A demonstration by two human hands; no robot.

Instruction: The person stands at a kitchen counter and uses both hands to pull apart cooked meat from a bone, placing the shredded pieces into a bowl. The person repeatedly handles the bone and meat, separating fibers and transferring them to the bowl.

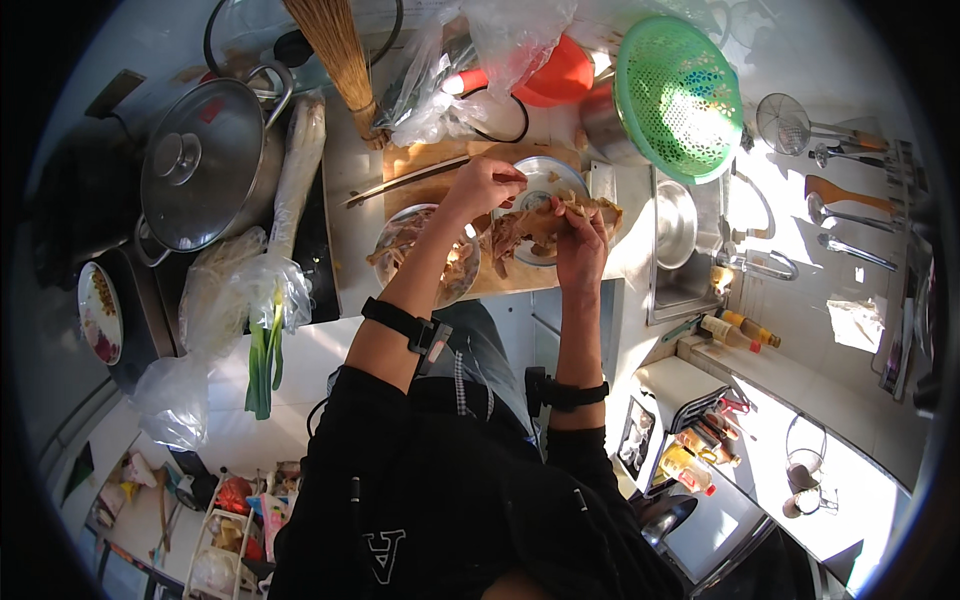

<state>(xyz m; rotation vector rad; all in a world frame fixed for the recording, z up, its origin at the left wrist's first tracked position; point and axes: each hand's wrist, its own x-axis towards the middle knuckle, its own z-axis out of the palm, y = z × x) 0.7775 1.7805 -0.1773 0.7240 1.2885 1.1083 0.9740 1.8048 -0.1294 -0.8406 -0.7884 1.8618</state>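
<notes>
My right hand (pixel 581 244) grips a large piece of cooked meat (pixel 529 229), possibly poultry, with ragged torn flesh at its left end. The piece lies across a blue-rimmed plate (pixel 536 169) on a wooden cutting board (pixel 525 281). Over the plate's left side is my left hand (pixel 489 186), its fingers curled inward; whether a small shred sits between them I cannot tell. Under my left forearm, a second bowl (pixel 471 277) holds torn meat and bones (pixel 405 232), partly covered by the arm. Chopsticks (pixel 409 181) rest at the board's upper left.
A lidded steel pot (pixel 202 165) and bagged scallions (pixel 289 195) stand left. Behind the board are a straw broom (pixel 337 60), plastic bags (pixel 517 37) and a red basin (pixel 559 75). A green colander (pixel 675 97) and steel sink (pixel 679 296) lie right, near a cleaver (pixel 602 180).
</notes>
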